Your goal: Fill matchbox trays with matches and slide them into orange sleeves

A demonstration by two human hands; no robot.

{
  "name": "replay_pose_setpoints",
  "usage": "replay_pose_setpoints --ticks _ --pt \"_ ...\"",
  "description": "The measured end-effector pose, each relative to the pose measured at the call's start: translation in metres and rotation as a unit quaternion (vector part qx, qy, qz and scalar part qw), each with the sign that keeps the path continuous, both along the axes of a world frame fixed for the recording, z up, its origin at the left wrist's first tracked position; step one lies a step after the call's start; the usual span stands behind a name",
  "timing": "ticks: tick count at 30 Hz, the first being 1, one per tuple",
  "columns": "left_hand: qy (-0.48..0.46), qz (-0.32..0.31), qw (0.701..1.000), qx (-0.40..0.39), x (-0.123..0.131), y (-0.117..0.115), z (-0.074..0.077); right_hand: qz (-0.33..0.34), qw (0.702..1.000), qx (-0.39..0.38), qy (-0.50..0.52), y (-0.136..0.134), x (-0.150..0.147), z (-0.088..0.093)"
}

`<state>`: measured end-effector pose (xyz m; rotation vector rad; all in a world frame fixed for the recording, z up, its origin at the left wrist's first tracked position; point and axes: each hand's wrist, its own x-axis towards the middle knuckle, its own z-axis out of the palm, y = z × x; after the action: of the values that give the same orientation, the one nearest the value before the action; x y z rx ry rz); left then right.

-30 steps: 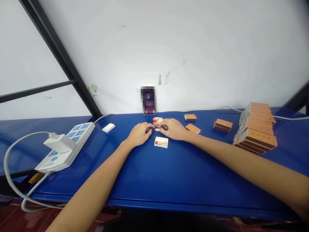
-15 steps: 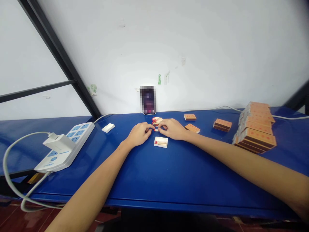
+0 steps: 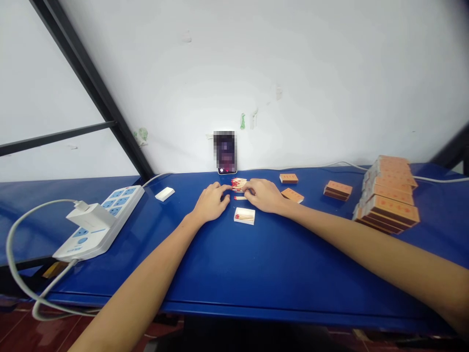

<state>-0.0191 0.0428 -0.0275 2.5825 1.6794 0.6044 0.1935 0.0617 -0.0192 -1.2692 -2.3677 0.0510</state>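
A small pile of red-tipped matches point(image 3: 239, 184) lies on the blue table between my two hands. My left hand point(image 3: 211, 201) is open, thumb and index finger apart, with its index fingertip at the left end of the pile. At the pile's right end rests my right hand point(image 3: 264, 194), its fingers bent and slightly apart, seemingly holding nothing; its fingertips are partly hidden. Just in front of the pile lies a loose match point(image 3: 240, 198) by my right thumb. Nearer to me sits an open white matchbox tray point(image 3: 249, 223) with several matches inside.
Orange matchboxes point(image 3: 288, 178) lie to the right, with a tall stack of matchboxes point(image 3: 392, 208) beyond. On the left are a white tray point(image 3: 164, 194) and a power strip point(image 3: 126, 208) with a charger point(image 3: 90, 217) and cable. A phone point(image 3: 227, 152) leans against the wall.
Both hands have shifted from the loose matches in front up to the pile's ends. My left thumb and index finger have spread, and the loose match is now more exposed.
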Motion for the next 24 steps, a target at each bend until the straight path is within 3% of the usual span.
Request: replay_pose_setpoints --ticks 24 --pt "0.003 -0.01 1.0 -0.016 -0.0011 -0.0001 0.0006 0.028 0.999 -0.032 -0.005 0.0036 0.0014 -0.0017"
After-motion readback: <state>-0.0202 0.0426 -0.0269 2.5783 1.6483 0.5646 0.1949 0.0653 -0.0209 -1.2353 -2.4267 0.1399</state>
